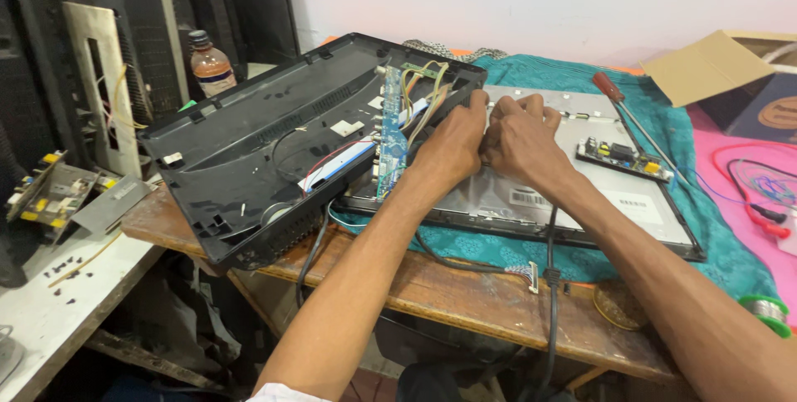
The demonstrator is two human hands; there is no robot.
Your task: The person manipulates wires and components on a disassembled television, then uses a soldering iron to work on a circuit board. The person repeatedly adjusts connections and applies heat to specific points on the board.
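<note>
Together, left hand [452, 138] and right hand [519, 135] curled tight, pinching something hidden on flat panel [531, 194]. Long axis left-right. White rectangular label [633, 203] near right end.

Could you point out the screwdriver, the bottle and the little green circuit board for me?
Screwdriver [607, 85]: head view, on its red handle.
Bottle [212, 66]: head view, on its body.
Green circuit board [623, 158]: head view, on its middle.

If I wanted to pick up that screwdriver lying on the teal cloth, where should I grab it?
Probably by the red-brown handle of the screwdriver, coming from above at the far end. The handle is the thick, rounded part and lies free on the cloth, while the thin shaft runs toward a small circuit board, leaving less room there.
</note>
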